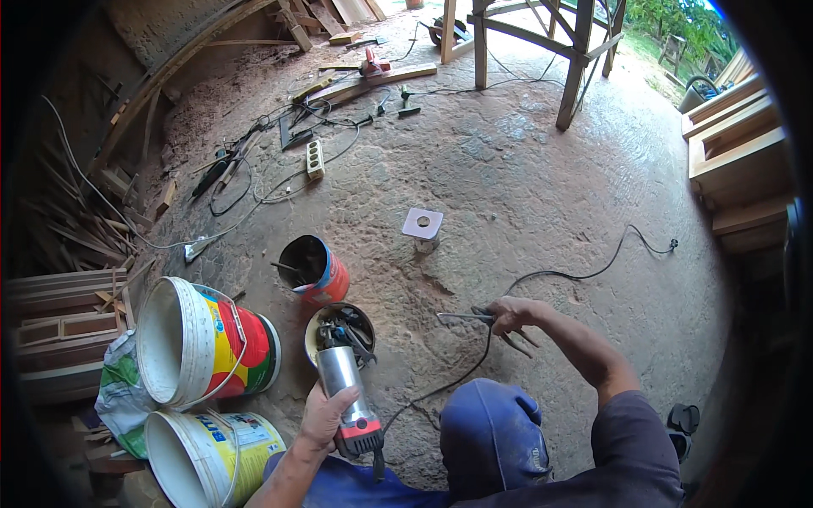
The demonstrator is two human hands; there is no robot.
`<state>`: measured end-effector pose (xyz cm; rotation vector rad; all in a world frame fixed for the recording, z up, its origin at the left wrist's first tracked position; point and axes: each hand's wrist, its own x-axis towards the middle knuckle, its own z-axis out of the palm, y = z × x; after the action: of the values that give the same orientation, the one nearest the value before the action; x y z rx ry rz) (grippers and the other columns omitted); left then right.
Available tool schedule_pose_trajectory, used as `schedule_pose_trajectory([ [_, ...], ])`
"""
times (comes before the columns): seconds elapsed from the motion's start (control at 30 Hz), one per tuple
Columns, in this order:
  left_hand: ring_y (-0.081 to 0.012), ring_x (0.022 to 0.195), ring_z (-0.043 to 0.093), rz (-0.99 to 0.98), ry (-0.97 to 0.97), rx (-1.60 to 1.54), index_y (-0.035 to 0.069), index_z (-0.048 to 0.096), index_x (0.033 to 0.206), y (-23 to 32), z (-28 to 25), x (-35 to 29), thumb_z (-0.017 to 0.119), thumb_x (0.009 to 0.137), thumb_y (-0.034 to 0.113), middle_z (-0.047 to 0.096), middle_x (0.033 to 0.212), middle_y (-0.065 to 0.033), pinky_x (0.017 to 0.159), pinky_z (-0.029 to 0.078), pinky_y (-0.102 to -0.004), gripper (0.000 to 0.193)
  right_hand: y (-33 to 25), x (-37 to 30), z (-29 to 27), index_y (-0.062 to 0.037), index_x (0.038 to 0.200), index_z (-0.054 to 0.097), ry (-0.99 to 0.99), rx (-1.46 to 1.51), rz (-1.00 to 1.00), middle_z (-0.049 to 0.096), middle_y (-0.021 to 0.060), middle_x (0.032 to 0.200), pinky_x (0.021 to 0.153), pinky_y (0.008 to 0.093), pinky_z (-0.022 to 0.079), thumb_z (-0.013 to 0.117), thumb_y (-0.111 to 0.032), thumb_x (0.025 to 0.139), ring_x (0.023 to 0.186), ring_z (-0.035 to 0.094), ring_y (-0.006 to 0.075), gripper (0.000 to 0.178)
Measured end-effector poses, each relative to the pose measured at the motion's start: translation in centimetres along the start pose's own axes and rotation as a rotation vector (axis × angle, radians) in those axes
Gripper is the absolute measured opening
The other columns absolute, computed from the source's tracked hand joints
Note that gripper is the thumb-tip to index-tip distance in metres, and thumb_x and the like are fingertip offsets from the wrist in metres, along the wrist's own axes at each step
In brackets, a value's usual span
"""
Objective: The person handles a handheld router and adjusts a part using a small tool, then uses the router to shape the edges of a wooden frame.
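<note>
My left hand (320, 416) is wrapped round a trim router motor (340, 372), a silver cylinder with a red and black end. Its top end overlaps a round tin of metal tools (356, 320), among them a wrench. Out to the right, the fingers of my right hand (511, 314) are closed round a thin metal hand tool (461, 316) with a dark grip. Below those fingers stick out two more slim prongs; whether they belong to the same tool I cannot tell. Ahead on the floor stands a small router base (423, 223) with a pale square plate and a round hole.
A black cord (542, 273) runs past my right hand to a plug. To the left are a red-blue tin (326, 282) and two large paint buckets (174, 339) (182, 453). Farther off lie a power strip (315, 159), tools and wood. A wooden stand (576, 63) rises behind.
</note>
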<state>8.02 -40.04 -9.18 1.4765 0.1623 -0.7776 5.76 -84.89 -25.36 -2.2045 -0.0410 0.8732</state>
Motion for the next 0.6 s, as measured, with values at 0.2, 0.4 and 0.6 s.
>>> schedule_pose_trajectory([
  [0.2,-0.0204,0.070,0.070,-0.033,0.271,-0.244,-0.001,0.056,0.113,1.0,-2.3,-3.3,0.075,0.091,0.024,0.066,0.088,-0.0104,0.064,0.061,-0.0358,0.038,-1.2,1.4,-7.2,-0.0048,0.078,0.060,0.612,0.612,0.164,0.055,0.0016,0.064,0.050,0.0361,0.039,0.077,-0.029,0.086,0.056,0.051,0.0133,0.030],
  [0.4,-0.0271,0.074,0.072,-0.020,0.340,-0.324,0.001,0.051,0.117,-0.9,-4.3,-6.3,0.076,0.089,0.024,0.068,0.089,-0.0141,0.066,0.064,-0.0438,0.045,10.1,9.5,-12.2,-0.0033,0.080,0.065,0.901,1.419,0.172,0.064,0.0073,0.071,0.052,0.0360,0.044,0.072,-0.020,0.083,0.057,0.057,0.0173,0.018],
  [0.6,-0.0261,0.091,0.064,-0.083,0.452,-0.265,0.008,0.054,0.120,-0.6,-4.9,-8.0,0.068,0.096,0.015,0.060,0.103,-0.0086,0.086,0.060,-0.0637,0.029,9.8,15.0,-11.6,-0.0051,0.086,0.066,0.875,1.740,0.141,0.069,0.0092,0.076,0.051,0.0367,0.048,0.070,-0.020,0.083,0.054,0.057,0.0193,0.016],
])
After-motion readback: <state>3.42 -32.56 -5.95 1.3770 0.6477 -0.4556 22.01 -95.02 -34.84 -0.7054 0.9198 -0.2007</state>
